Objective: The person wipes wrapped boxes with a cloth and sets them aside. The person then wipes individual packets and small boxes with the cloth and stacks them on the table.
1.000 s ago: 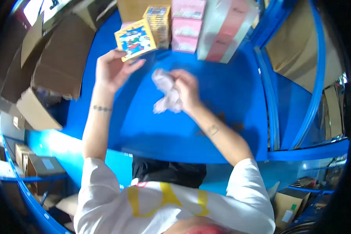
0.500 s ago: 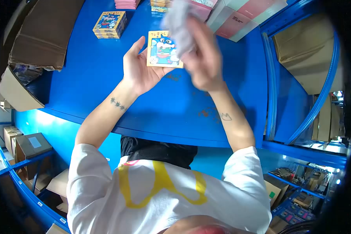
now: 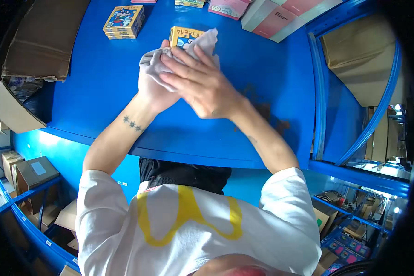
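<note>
A small yellow box (image 3: 183,33) with a cartoon picture rests in my left hand (image 3: 155,94); that hand's thumb tip shows at the box's left side, and its other fingers are hidden. Over the lower part of the box lies a crumpled pale cloth (image 3: 154,63). My right hand (image 3: 201,83) presses the cloth down with its fingers stretched across it. The cloth covers most of the cartoon and drapes onto the left palm.
A stack of similar boxes (image 3: 123,22) stands at the back left of the blue table (image 3: 101,96). Pink and white boxes (image 3: 273,20) stand at the back right. An open cardboard box (image 3: 41,41) sits at the left, and a blue metal frame (image 3: 321,96) borders the right.
My right hand has brought the cloth down and left, from beside and above the box onto its front. My left hand stays under the box.
</note>
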Available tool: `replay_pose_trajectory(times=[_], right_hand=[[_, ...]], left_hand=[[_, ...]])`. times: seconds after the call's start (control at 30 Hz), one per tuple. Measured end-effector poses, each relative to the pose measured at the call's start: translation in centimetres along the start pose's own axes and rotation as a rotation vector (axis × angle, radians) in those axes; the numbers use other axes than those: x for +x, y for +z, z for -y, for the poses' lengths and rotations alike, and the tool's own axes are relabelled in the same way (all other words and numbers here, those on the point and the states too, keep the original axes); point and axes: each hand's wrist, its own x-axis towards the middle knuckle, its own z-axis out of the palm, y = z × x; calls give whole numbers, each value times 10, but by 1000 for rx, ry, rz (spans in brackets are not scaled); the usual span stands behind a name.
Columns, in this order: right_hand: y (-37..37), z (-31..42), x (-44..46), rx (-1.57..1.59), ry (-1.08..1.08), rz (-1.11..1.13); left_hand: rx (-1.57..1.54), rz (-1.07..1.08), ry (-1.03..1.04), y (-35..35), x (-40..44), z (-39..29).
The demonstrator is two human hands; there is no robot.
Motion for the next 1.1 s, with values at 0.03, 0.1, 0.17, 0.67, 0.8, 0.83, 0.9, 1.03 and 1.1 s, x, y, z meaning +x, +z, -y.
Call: replay_pose_trajectory(times=[0.03, 0.1, 0.17, 0.67, 0.8, 0.83, 0.9, 1.03, 1.1], right_hand=[[0, -2, 1, 2, 2, -4], [-6, -22, 5, 56, 86, -175], [-12, -33, 4, 113, 175, -335], [-14, 5, 1, 94, 174, -218], [-16, -9, 0, 202, 72, -202], [-16, -13, 0, 252, 39, -198], [-17, -21, 0, 206, 91, -292], [-24, -41, -11, 300, 476, -453], [-34, -47, -16, 407, 655, -474]], left_hand=[[-4, -50, 2, 0, -2, 0], [71, 37, 28, 1, 0, 4], [136, 123, 55, 1, 2, 12], [69, 292, -8, -21, -1, 7], [8, 374, -55, -27, 10, -3], [-20, 403, -61, -28, 10, -4], [50, 298, 3, -12, 7, 6], [287, -39, 123, 22, -2, 25], [335, -6, 124, 25, -3, 28]])
